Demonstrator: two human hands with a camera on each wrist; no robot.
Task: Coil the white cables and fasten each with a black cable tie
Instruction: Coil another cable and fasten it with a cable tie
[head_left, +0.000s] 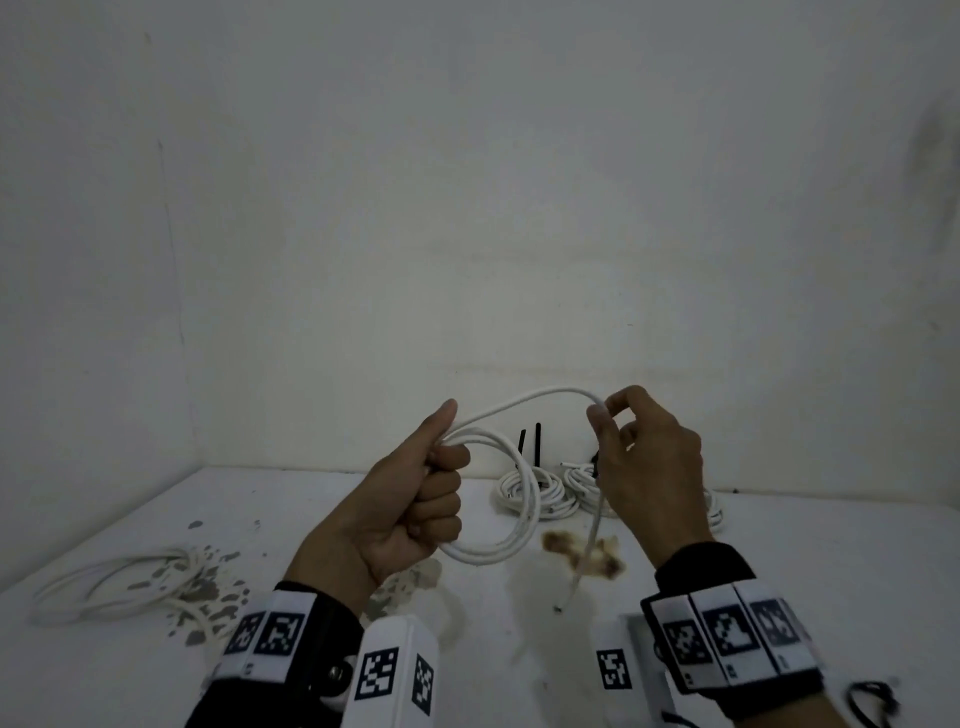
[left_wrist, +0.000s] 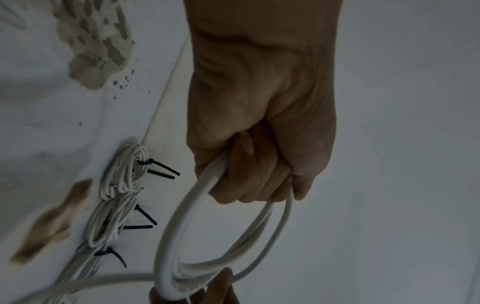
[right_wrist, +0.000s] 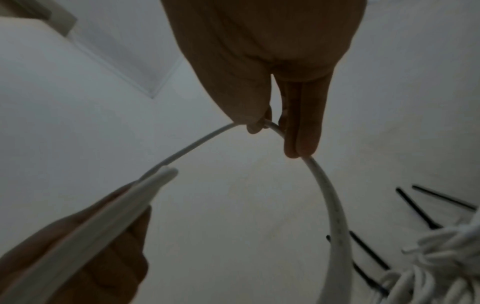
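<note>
My left hand (head_left: 426, 499) grips several loops of a white cable (head_left: 511, 519) in its fist, thumb up, above the white table. The same coil (left_wrist: 182, 236) hangs below the fist in the left wrist view. From the fist the cable arcs right to my right hand (head_left: 608, 415), which pinches it (right_wrist: 270, 125) between thumb and fingers. The free tail (head_left: 587, 551) hangs down from the pinch, its end (head_left: 561, 605) near the table. Black cable ties (head_left: 530, 444) stick up from finished coils behind.
Several tied white coils (head_left: 540, 491) with black ties (left_wrist: 158, 168) lie along the back wall. A loose white cable (head_left: 119, 587) lies at the left on flaked paint. A brown stain (head_left: 582, 556) marks the table (head_left: 805, 545) centre. A dark tie-like thing (head_left: 872, 701) lies at the bottom right.
</note>
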